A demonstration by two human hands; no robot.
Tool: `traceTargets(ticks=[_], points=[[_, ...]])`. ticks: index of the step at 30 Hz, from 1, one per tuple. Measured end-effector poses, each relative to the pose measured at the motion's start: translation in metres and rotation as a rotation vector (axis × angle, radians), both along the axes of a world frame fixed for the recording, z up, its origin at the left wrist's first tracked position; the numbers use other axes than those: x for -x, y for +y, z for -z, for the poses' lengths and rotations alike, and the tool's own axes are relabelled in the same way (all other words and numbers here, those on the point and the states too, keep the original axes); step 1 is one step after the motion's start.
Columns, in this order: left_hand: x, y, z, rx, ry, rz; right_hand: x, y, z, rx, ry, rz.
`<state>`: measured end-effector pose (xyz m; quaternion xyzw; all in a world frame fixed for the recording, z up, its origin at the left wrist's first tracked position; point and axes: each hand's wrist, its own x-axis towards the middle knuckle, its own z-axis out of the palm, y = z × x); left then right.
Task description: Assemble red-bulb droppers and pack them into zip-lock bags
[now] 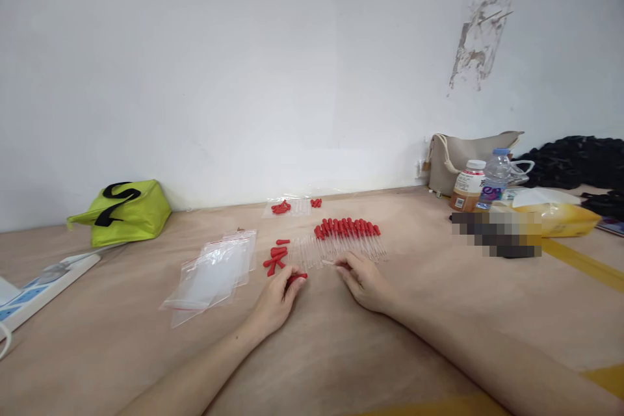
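Fitting droppers on the wooden table (pixel 341 351).

My left hand (pixel 275 302) is pinched shut on a red rubber bulb (pixel 297 277); my right hand (pixel 365 283) pinches a clear glass tube (pixel 329 263) just right of it. Loose red bulbs (pixel 275 257) lie just beyond my left hand, a row of assembled droppers (pixel 348 237) beyond my right, and clear zip bags (pixel 214 273) to the left.

Matt wooden table (pixel 439 312); glossy plastic bags (pixel 214 273)
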<state>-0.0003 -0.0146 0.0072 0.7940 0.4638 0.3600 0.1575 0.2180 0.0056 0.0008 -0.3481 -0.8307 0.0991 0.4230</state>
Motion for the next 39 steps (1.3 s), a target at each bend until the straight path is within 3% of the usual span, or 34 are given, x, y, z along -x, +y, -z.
traceTargets(ticks=[5,13,26,35,39], points=[[-0.002,0.001,0.004,0.16,-0.148,0.089,0.008,-0.009,-0.002,0.008,-0.002,-0.062],[-0.004,-0.002,0.002,0.153,-0.097,0.117,0.01,-0.007,0.002,-0.022,-0.076,-0.128],[-0.004,-0.01,0.001,0.02,0.082,0.099,0.004,0.005,0.001,-0.093,-0.219,-0.155],[-0.005,-0.01,0.001,-0.144,0.23,0.108,0.012,-0.006,0.004,-0.218,-0.348,-0.013],[-0.004,-0.009,0.001,-0.22,0.287,0.168,0.015,-0.011,0.001,-0.136,-0.385,-0.003]])
